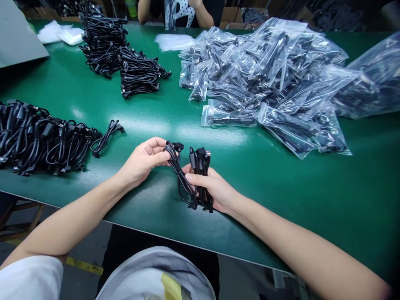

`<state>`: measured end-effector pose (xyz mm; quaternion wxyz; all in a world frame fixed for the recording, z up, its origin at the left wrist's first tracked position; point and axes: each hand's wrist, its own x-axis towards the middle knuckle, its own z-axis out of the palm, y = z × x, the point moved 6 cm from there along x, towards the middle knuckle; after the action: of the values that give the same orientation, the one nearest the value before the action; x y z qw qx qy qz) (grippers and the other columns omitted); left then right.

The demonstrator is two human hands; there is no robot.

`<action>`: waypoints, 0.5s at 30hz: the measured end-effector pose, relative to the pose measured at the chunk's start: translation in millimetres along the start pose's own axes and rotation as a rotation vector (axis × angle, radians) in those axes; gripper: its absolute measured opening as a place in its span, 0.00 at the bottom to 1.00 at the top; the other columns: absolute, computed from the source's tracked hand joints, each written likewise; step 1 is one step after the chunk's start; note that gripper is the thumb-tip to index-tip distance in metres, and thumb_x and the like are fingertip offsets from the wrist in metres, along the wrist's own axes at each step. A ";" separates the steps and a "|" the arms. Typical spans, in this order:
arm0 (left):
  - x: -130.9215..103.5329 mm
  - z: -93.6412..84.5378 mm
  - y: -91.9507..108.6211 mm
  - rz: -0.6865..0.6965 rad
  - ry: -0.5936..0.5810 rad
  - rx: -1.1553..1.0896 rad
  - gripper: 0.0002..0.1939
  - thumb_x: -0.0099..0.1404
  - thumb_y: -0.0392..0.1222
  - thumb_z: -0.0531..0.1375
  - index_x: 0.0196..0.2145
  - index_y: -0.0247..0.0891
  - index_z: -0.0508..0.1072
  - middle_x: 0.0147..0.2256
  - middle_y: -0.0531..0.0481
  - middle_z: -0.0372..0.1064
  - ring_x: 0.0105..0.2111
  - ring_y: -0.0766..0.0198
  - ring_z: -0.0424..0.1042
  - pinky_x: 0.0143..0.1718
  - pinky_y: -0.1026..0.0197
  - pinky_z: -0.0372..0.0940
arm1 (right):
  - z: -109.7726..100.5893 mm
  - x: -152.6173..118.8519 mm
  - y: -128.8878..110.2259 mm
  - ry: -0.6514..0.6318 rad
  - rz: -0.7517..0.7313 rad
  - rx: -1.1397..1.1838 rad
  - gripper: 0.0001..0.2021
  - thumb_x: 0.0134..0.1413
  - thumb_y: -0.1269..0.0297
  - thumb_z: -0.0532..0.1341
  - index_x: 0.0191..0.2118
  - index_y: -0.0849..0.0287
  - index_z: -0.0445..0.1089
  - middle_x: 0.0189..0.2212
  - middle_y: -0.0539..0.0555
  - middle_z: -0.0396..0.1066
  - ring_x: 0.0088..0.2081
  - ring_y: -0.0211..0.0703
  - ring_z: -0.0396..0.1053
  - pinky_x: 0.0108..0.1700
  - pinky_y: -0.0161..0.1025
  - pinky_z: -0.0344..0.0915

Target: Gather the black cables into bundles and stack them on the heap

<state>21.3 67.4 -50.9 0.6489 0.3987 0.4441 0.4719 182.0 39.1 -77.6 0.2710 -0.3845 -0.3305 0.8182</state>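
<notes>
Over the near side of the green desk (359, 200), the left hand (143, 162) pinches a coiled black cable (175, 164) near its upper end; the right hand (220, 191) clasps similar cables (204, 167) alongside. A slack right thumb (197, 179) could let these fan out, snagging their connectors (201, 153).

Bare forearms (103, 204) angled inward, left grip (144, 160) pinching, right grip (217, 189) curled, just beside each other

From where I stand, a pale grey panel (20, 37) occupies the far left of the green table (359, 187). Opposite is a person (204, 16) in a dark top, cardboard boxes (230, 16) behind. Lower left: wooden stool (23, 219), yellow floor marking (84, 265).
</notes>
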 end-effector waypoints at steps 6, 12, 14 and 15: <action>-1.1 3.4 -2.6 0.050 -0.060 0.108 0.18 0.55 0.47 0.71 0.37 0.37 0.72 0.34 0.51 0.75 0.33 0.66 0.73 0.38 0.61 0.69 | 6.7 1.6 -2.8 -0.096 -0.030 -0.059 0.18 0.46 0.51 0.72 0.36 0.61 0.75 0.17 0.44 0.63 0.20 0.33 0.56 0.23 0.34 0.52; -6.9 8.0 -0.9 0.099 -0.039 0.317 0.16 0.59 0.44 0.67 0.43 0.39 0.71 0.32 0.54 0.69 0.30 0.68 0.68 0.34 0.63 0.65 | -2.5 5.1 -10.0 0.004 -0.100 0.018 0.19 0.39 0.56 0.76 0.36 0.59 0.73 0.20 0.44 0.66 0.23 0.34 0.61 0.27 0.33 0.57; -11.7 14.4 -3.2 0.065 -0.107 0.364 0.15 0.57 0.43 0.69 0.39 0.39 0.70 0.30 0.55 0.67 0.28 0.69 0.66 0.31 0.64 0.63 | -7.4 6.3 -14.8 0.040 -0.137 0.057 0.21 0.37 0.56 0.76 0.36 0.58 0.71 0.20 0.44 0.67 0.23 0.34 0.63 0.28 0.34 0.60; -14.6 19.1 -5.4 0.045 -0.168 0.402 0.16 0.55 0.42 0.70 0.37 0.39 0.69 0.30 0.55 0.67 0.28 0.69 0.67 0.31 0.64 0.63 | -9.9 6.9 -17.4 0.058 -0.159 0.065 0.21 0.38 0.56 0.76 0.36 0.58 0.71 0.20 0.44 0.67 0.23 0.34 0.64 0.29 0.34 0.61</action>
<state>38.6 50.1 -47.5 0.5802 0.5680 0.4646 0.3534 189.4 58.2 -72.4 0.3570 -0.3713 -0.3253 0.7930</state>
